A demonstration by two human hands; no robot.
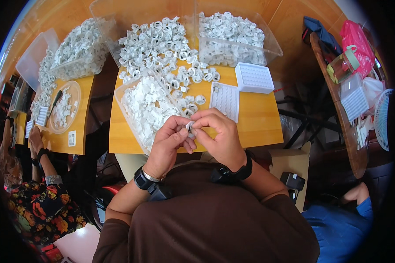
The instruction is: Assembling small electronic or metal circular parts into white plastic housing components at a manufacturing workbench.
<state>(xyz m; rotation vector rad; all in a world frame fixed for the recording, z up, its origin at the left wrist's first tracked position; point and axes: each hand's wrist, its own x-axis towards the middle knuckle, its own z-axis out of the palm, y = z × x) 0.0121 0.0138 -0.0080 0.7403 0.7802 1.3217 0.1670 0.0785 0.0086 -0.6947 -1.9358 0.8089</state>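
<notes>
Over the table's front edge my two hands meet around a small white round plastic part point(190, 126) with a dark middle. My left hand point(167, 139) pinches it from the left, and my right hand point(220, 134) has thumb and forefinger closed on its other side. Fingers cover much of the part. Beside my left hand stands a clear plastic box point(117, 94) full of small flat white pieces point(145, 103). Beyond my right hand lies a white tray with rows of slots point(225, 101); a few small parts sit at its upper left corner.
Loose white round parts point(153, 44) heap across the far table point(259, 118). A clear bin point(232, 51) of them and a white slotted block point(254, 78) stand at far right. A co-worker's hand point(36, 139) works at the left table. A wooden bench point(338, 105) holds bags and a jar.
</notes>
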